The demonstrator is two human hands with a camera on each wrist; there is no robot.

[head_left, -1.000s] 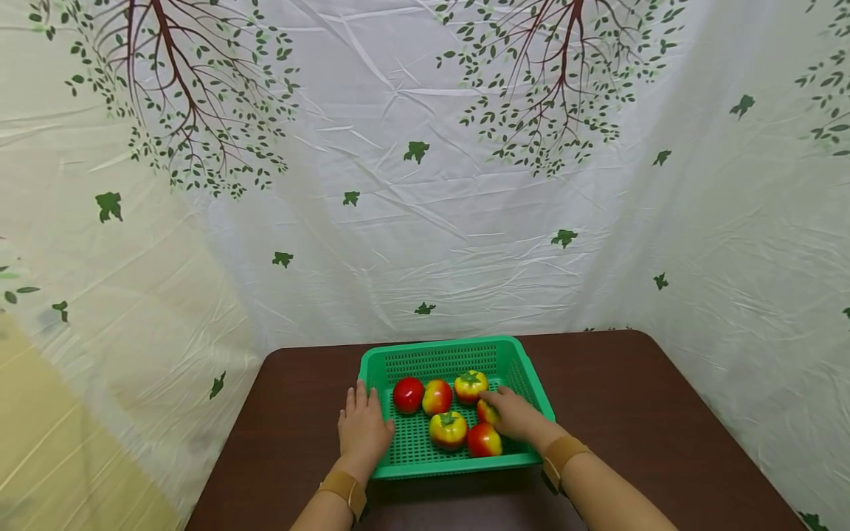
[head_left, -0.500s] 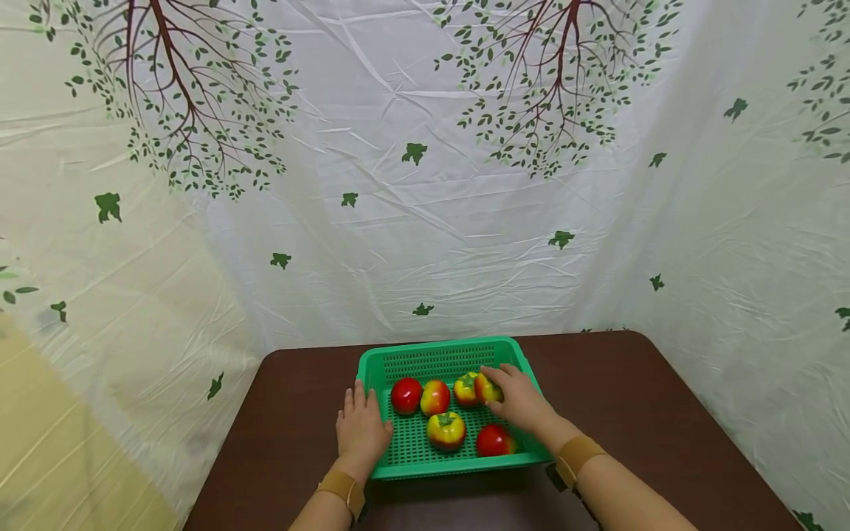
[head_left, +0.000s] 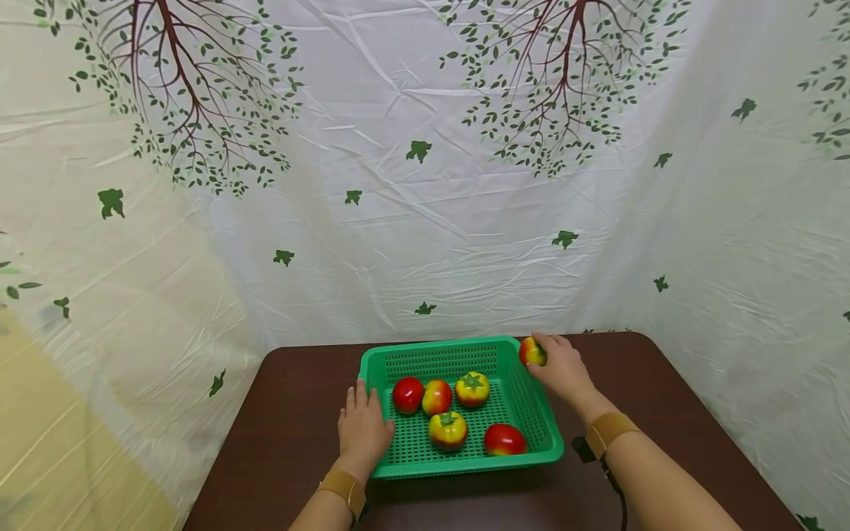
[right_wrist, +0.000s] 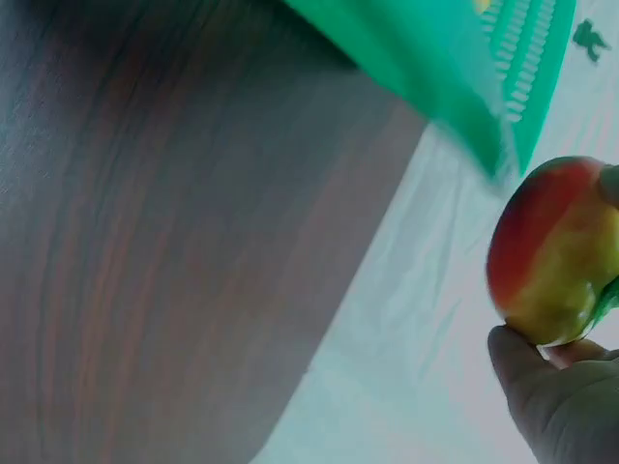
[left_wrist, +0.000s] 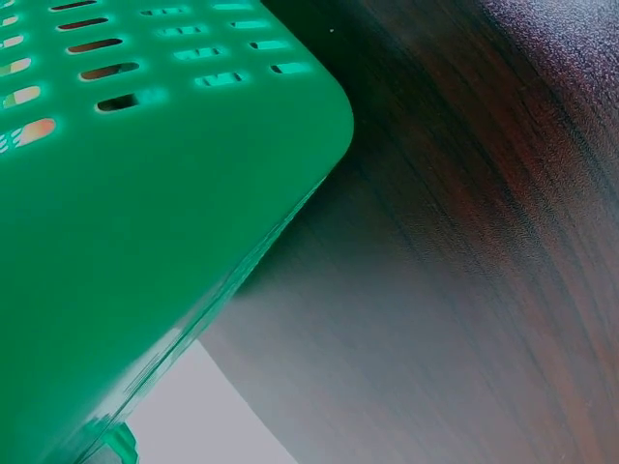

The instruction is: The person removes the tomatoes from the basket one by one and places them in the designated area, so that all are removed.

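Your right grip: pinching red-yellow fruit | your left grip: straight-fingered, at green basket | inside: five fruits

On the table lies the basket, five fruits inside; a sixth fruit in my right hand seems right of it.

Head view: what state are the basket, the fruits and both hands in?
Green basket: upright on the table, five fruits inside.
Fruits inside: lying loose, two with green tops showing.
Held fruit: gripped, outside the basket's far right corner.
Left hand: fingers straight, at the basket's left rim.
Right hand: gripping the held fruit.
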